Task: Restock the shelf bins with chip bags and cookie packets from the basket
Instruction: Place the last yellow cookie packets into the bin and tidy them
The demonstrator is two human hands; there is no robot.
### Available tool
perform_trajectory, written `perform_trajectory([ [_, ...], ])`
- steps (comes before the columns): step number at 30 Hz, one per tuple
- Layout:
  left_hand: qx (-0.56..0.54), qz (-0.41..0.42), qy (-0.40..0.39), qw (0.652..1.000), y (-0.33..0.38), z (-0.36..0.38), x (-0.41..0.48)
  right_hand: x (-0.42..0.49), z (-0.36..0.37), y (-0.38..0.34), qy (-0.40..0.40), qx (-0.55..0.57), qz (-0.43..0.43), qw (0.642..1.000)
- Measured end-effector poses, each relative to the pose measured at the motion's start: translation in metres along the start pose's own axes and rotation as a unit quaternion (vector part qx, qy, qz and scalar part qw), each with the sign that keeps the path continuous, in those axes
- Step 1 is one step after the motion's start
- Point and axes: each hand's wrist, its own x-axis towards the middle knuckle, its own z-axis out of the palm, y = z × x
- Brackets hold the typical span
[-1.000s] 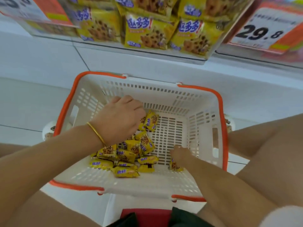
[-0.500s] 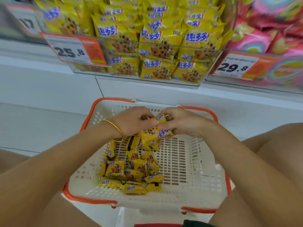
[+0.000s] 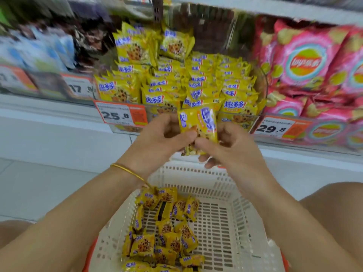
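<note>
Both hands hold a small bunch of yellow cookie packets [image 3: 198, 126] up in front of the shelf. My left hand [image 3: 163, 138] grips the bunch from the left, and my right hand [image 3: 225, 146] grips it from the right, thumbs nearly touching. Just behind them sits the clear shelf bin [image 3: 243, 122] heaped with the same yellow cookie packets [image 3: 176, 85]. Below my forearms lies the white basket [image 3: 222, 222] with an orange rim, holding several loose yellow packets [image 3: 165, 230] on its left side.
Pink chip bags [image 3: 306, 65] fill the bin to the right. Blurred blue and dark packs [image 3: 39, 50] stand in the bins on the left. Orange-and-white price tags [image 3: 119, 115] hang on the bin fronts. My bare knees flank the basket on a white floor.
Both hands lifted out of the basket with the yellow packets and rose to the front of the cookie bin. The view tilted up toward the shelf.
</note>
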Motion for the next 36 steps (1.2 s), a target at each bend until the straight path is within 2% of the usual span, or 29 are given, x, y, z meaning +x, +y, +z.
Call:
perform_trajectory([
  [2, 0.031, 0.083, 0.078, 0.993, 0.020, -0.012, 0.012, 0.020, -0.002, -0.027, 0.032, -0.014, -0.070, 0.997],
  [4, 0.117, 0.176, 0.164, 0.964, 0.036, -0.029, 0.026, 0.050, -0.008, -0.053, 0.065, -0.055, -0.119, 0.989],
  [6, 0.300, 0.251, 0.208, 0.896, 0.042, -0.049, 0.041, 0.090, -0.012, -0.073, 0.083, -0.119, -0.159, 0.977],
  [8, 0.449, 0.261, 0.202, 0.830, 0.033, -0.067, 0.057, 0.135, -0.010, -0.081, 0.089, -0.192, -0.180, 0.961],
  [9, 0.486, 0.247, 0.196, 0.815, 0.026, -0.071, 0.063, 0.157, -0.008, -0.082, 0.088, -0.230, -0.185, 0.951],
  [12, 0.534, 0.201, 0.192, 0.798, 0.009, -0.071, 0.070, 0.210, 0.003, -0.073, 0.070, -0.302, -0.186, 0.932],
  [16, 0.554, 0.194, 0.188, 0.787, -0.003, -0.073, 0.074, 0.247, 0.017, -0.068, 0.071, -0.366, -0.189, 0.909],
  [21, 0.560, 0.204, 0.194, 0.779, -0.007, -0.072, 0.077, 0.255, 0.023, -0.070, 0.116, -0.386, -0.224, 0.887],
  [25, 0.567, 0.210, 0.198, 0.771, -0.010, -0.071, 0.080, 0.253, 0.032, -0.068, 0.071, -0.462, -0.222, 0.856],
  [28, 0.559, 0.227, 0.202, 0.772, -0.010, -0.073, 0.079, 0.246, 0.029, -0.074, 0.045, -0.474, -0.188, 0.859],
  [31, 0.520, 0.305, 0.222, 0.766, -0.004, -0.073, 0.067, 0.221, 0.018, -0.083, 0.046, -0.507, -0.187, 0.840],
  [33, 0.496, 0.366, 0.235, 0.751, -0.001, -0.067, 0.050, 0.180, 0.011, -0.088, 0.062, -0.483, -0.225, 0.844],
  [34, 0.486, 0.387, 0.230, 0.749, 0.000, -0.063, 0.041, 0.153, 0.007, -0.089, 0.057, -0.450, -0.242, 0.858],
  [36, 0.481, 0.391, 0.185, 0.762, -0.007, -0.053, 0.020, 0.094, 0.000, -0.082, -0.009, -0.357, -0.248, 0.900],
])
